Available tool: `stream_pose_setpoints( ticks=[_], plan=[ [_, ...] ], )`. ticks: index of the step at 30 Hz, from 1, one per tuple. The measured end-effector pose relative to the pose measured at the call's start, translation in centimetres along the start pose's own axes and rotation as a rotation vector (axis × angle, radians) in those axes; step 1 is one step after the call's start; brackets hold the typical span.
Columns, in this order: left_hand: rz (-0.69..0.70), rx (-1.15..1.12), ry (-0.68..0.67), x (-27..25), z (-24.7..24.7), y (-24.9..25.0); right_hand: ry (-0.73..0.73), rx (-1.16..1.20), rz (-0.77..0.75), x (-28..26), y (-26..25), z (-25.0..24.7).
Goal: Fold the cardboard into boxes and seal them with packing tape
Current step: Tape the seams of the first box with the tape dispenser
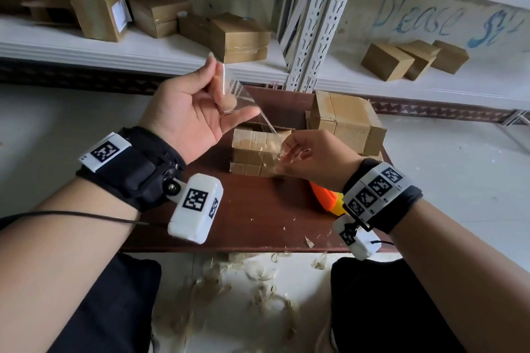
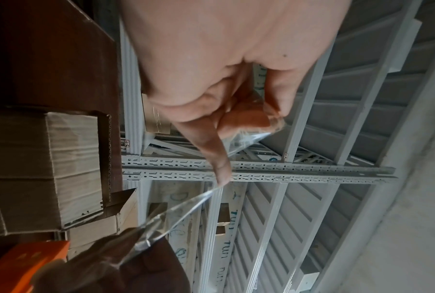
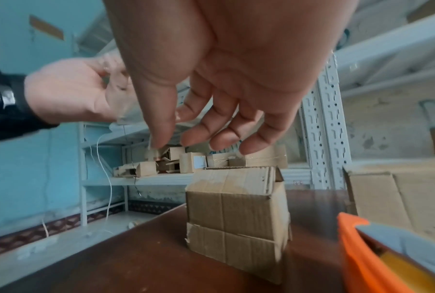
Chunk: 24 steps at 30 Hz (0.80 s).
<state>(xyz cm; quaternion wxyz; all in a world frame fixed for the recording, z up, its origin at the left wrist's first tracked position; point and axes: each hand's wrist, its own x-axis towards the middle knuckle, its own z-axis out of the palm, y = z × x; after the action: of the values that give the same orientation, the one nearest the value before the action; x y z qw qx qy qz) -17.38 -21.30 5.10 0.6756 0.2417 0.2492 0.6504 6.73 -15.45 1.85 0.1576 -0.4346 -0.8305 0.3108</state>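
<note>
A strip of clear packing tape (image 1: 265,119) stretches slanting between my two hands above a small cardboard box (image 1: 255,155) on the brown table (image 1: 252,209). My left hand (image 1: 229,94) is raised palm up and pinches the upper end of the tape between thumb and fingers. My right hand (image 1: 289,149) pinches the lower end just over the box's right side. In the left wrist view the tape (image 2: 186,206) runs from my left hand (image 2: 249,119) down to the darker right hand. The right wrist view shows the box (image 3: 236,218) below my right hand (image 3: 176,134).
An orange tape dispenser (image 1: 327,198) lies on the table under my right wrist. A second, larger box (image 1: 347,120) stands at the table's back right. White metal shelves (image 1: 143,49) behind hold several boxes. Tape scraps (image 1: 258,295) litter the floor by my knees.
</note>
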Motion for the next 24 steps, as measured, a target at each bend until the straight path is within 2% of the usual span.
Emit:
stream_pose_setpoints(
  ticks=[4,12,17,21,24],
  plan=[
    [0.012,0.163,-0.016,0.0,0.1,-0.2,-0.033,-0.070,0.039,0.1,0.5,-0.4],
    [0.079,0.457,0.145,0.1,0.0,0.4,-0.024,-0.037,0.079,-0.1,1.5,-1.2],
    [0.152,0.589,0.240,0.3,-0.6,0.7,-0.118,-0.103,0.082,-0.5,2.3,-1.6],
    [0.231,0.635,0.316,0.6,-1.3,0.7,-0.140,-0.041,0.026,-0.9,2.2,-2.3],
    [0.262,0.617,0.392,0.9,-1.6,0.7,-0.099,0.040,-0.035,-1.1,2.3,-2.4]
  ],
)
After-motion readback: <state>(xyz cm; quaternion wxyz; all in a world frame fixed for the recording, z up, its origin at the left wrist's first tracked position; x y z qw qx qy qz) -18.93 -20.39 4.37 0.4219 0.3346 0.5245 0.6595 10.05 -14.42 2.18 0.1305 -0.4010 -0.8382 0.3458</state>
